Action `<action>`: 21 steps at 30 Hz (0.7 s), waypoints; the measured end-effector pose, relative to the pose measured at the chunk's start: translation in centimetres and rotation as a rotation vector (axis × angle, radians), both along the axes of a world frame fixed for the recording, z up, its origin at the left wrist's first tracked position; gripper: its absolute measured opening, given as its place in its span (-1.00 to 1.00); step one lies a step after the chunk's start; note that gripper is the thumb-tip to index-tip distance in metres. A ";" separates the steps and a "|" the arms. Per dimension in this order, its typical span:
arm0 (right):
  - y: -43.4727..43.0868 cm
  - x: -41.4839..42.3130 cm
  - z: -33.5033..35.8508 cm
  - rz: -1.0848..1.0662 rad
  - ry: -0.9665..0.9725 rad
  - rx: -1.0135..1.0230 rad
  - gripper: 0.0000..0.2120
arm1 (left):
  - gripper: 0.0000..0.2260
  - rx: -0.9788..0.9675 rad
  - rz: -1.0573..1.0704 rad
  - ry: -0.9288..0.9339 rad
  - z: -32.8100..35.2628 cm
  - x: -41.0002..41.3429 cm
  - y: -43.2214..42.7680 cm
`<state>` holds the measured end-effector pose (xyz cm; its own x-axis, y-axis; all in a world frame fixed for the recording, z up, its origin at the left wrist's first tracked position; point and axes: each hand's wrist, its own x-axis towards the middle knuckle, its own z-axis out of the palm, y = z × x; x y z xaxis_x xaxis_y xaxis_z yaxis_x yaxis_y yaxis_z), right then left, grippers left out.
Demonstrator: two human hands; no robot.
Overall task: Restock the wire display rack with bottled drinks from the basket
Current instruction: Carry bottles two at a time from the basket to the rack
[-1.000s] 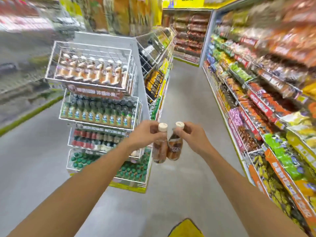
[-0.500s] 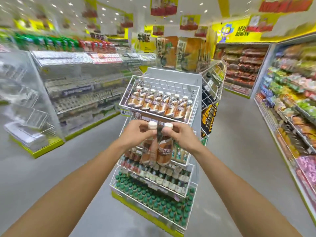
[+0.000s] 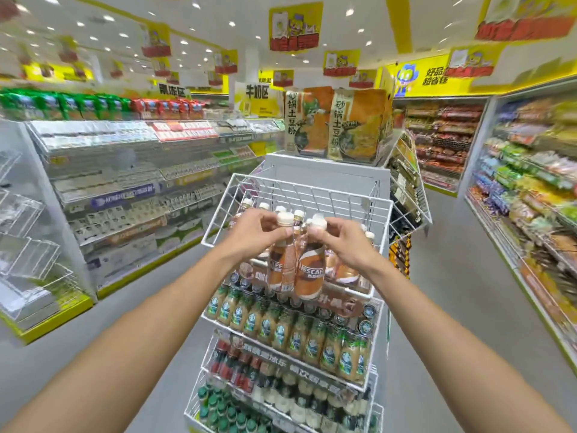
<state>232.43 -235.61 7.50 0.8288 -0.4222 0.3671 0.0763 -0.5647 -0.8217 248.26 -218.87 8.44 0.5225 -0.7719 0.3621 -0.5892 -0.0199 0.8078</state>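
A white wire display rack stands straight ahead, its tiers stacked with bottled drinks. My left hand grips the neck of a brown coffee bottle with a white cap. Beside it my right hand holds a second brown Nescafe bottle by its neck. Both bottles hang upright, side by side, in front of the top tier, where a row of like bottles stands. The basket is out of view.
Lower tiers hold green-labelled bottles, red and dark bottles and green-capped bottles. Snack boxes sit on top of the stand. Shelving lines the left aisle, packed snack shelves the right. Grey floor runs on both sides.
The view has swung left and closed in on the rack. Both hands have carried the two bottles up to the front of the top tier.
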 end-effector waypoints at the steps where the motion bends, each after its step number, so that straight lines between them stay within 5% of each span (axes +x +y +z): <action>1: -1.0 0.3 0.4 -0.016 -0.010 -0.008 -0.76 | -0.84 -0.003 -0.019 -0.002 0.3 0.8 -1.4; 11: -8.0 1.5 3.0 -0.291 0.010 -0.087 -0.63 | -0.88 -0.011 -0.236 -0.008 3.1 5.0 -12.2; 15: -9.6 2.1 3.5 -0.387 -0.012 -0.089 -0.37 | -0.74 -0.015 -0.287 -0.012 4.2 6.9 -15.2; 19: -10.1 2.3 4.7 -0.472 -0.072 -0.108 -0.78 | -0.72 -0.065 -0.291 -0.004 5.0 7.1 -17.4; 21: -10.5 2.4 5.0 -0.503 -0.106 -0.121 -0.83 | -0.76 -0.111 -0.278 -0.016 5.2 6.9 -18.3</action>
<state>234.87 -246.14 12.47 0.4900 -0.7077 0.5089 -0.1492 -0.6433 -0.7509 255.12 -237.17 13.67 0.2897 -0.8398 0.4591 -0.5723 0.2325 0.7864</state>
